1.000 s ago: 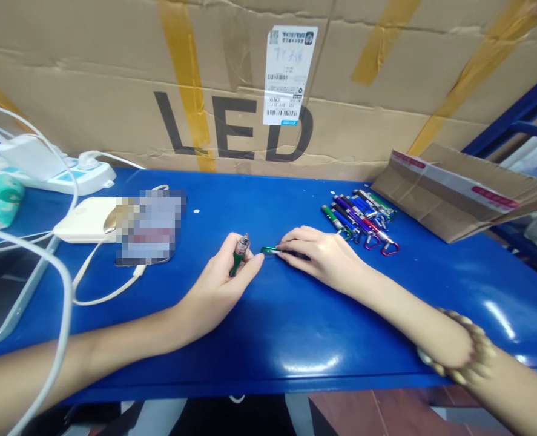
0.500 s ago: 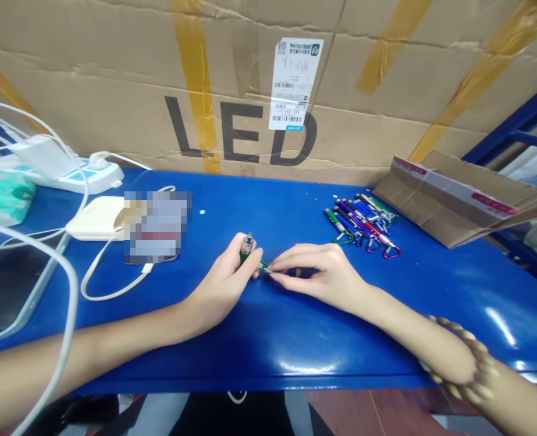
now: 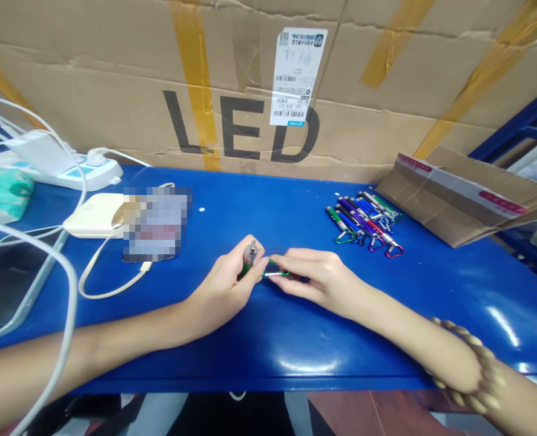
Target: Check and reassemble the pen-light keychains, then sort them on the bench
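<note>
My left hand (image 3: 229,272) is wrapped round a small green flashlight (image 3: 249,257), its silver end pointing up between thumb and fingers. A green carabiner (image 3: 275,274) with a silver gate lies between my two hands. The fingertips of my right hand (image 3: 316,275) close on this carabiner from the right. Whether the carabiner is hooked to the flashlight is hidden by my left fingers. To the right, behind my right hand, a pile of similar small flashlights (image 3: 363,218) in green, purple, blue, black and red lies on the blue table (image 3: 250,351), with carabiners attached.
A large cardboard box (image 3: 127,91) marked LED stands along the back. At the right is an opened small carton (image 3: 450,197). On the left lie a white power strip (image 3: 100,174), a cream power bank (image 3: 93,215), a blurred-out phone-like item (image 3: 157,227), a tablet (image 3: 14,284) and white cables.
The carabiner shows more fully between my hands now, its silver gate level. The flashlight in my left hand has tilted slightly to the right.
</note>
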`<state>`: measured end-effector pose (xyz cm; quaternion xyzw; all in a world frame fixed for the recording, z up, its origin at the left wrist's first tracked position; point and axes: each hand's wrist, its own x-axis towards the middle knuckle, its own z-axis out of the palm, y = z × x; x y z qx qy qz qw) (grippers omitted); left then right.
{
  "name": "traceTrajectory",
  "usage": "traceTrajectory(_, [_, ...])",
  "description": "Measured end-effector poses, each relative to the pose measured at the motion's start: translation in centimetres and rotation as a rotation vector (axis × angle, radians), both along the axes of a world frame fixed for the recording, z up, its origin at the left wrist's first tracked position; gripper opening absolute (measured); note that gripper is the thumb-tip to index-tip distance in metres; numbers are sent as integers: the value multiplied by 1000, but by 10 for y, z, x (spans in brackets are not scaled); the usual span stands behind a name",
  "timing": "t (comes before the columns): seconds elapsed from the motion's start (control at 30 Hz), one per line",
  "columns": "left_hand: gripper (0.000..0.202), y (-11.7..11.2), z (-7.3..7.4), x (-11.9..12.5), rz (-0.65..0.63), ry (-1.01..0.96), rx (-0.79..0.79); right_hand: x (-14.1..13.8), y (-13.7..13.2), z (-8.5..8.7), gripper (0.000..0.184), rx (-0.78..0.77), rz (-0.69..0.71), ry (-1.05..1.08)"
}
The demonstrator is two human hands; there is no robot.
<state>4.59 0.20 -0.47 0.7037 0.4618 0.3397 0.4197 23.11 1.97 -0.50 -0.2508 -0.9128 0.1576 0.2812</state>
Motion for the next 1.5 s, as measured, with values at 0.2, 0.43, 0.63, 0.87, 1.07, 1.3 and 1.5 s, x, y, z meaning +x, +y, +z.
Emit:
traceTrajectory(0.2, [20,-2,2,0,-38,61,81,-4,-2,-2,27,17,-16,33])
traceTrajectory(0.43, [19,-1,1,1,-64,57,78,-8,-4,-3,32,-16,-74,59])
traceTrajectory(0.63, [25,-3,6,3,-4,75,26,-4,1,-1,27,25,-91,79])
traceTrajectory(0.87, [21,-10,10,-3,-169,136,-15,-5,-6,6,18,151,-268,257])
traceTrajectory(1.07, [18,-10,10,-3,-232,237,-3,-11,-13,7,15,250,-237,274])
traceTrajectory(1.3, [15,-10,5,-1,-214,204,13,-11,-11,7,11,341,-189,246])
traceTrajectory(1.5, [17,-9,8,0,-165,158,-73,-12,-10,5,13,331,-183,234])
